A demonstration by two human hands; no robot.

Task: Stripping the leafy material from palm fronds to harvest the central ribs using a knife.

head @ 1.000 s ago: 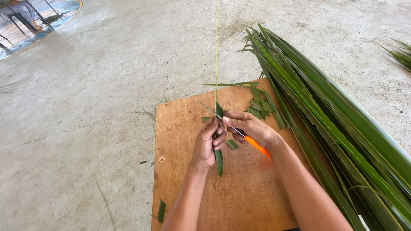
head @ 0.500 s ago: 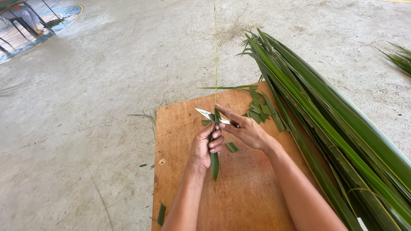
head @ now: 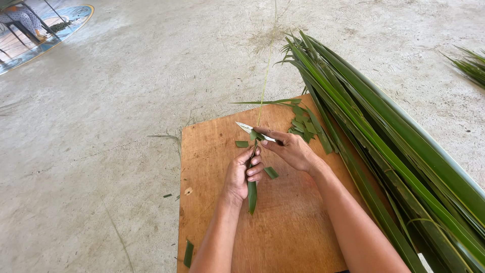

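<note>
My left hand grips a long green palm leaf strip over a brown wooden board. The strip's dark green end hangs down past my fingers, and its thin pale midrib runs up and away across the floor. My right hand holds a small knife; the pale blade points left and lies across the leaf just above my left fingers. Small cut leaf pieces lie on the board near both hands.
A thick bundle of long green palm leaves lies along the board's right side. More leaves sit at the far right. Bare concrete floor surrounds the board. A round mat and a seated person are at top left.
My right hand has turned the knife so its blade points left across the leaf; one second ago it lay lower with an orange handle showing. My left hand has kept hold of the strip.
</note>
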